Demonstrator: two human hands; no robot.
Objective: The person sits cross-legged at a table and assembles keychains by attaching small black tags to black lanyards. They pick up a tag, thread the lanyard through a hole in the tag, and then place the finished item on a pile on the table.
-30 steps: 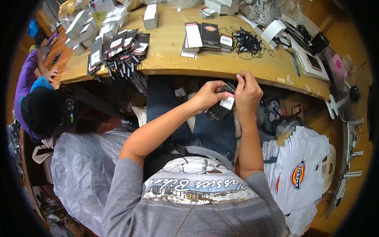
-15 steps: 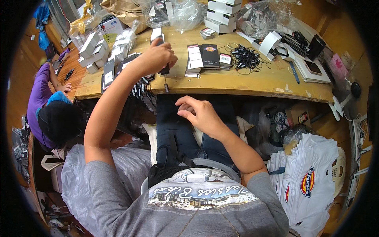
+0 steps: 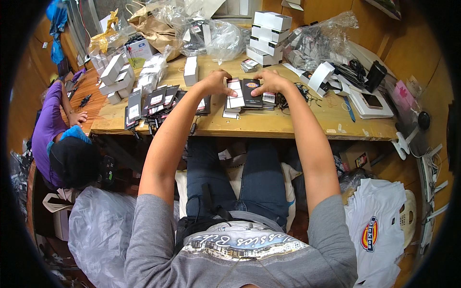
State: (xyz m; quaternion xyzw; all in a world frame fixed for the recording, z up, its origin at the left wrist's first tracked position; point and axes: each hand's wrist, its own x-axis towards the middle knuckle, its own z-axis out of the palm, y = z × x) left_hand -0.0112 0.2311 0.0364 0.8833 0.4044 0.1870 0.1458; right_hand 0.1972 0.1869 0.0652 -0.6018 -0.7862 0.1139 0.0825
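My left hand point(image 3: 217, 82) reaches over the table to a stack of white hang tags point(image 3: 235, 100). Its thumb presses the front of the top tag while the fingers curl behind the far edge. Beside it, my right hand point(image 3: 271, 82) has its thumb on a black hang tag point(image 3: 251, 96) and its fingers bent around the far side. A smaller pile of tags point(image 3: 269, 100) lies partly under my right hand. Dark strings with small black ends point(image 3: 307, 92) are bunched behind my right forearm. Left of my left forearm, several black tags with strings point(image 3: 156, 100) lie overlapped near the table's front edge.
White boxes are stacked at the back point(image 3: 267, 38), piled at left point(image 3: 117, 79), and one stands alone point(image 3: 191, 71). Clear plastic bags point(image 3: 225, 41) line the back. A phone point(image 3: 372, 100) lies at right. Another person in purple point(image 3: 48, 129) sits at far left.
My left hand has left the black tags at left, letting go of one, and moved right to the white stack. My right hand has risen from above my lap to the black tag.
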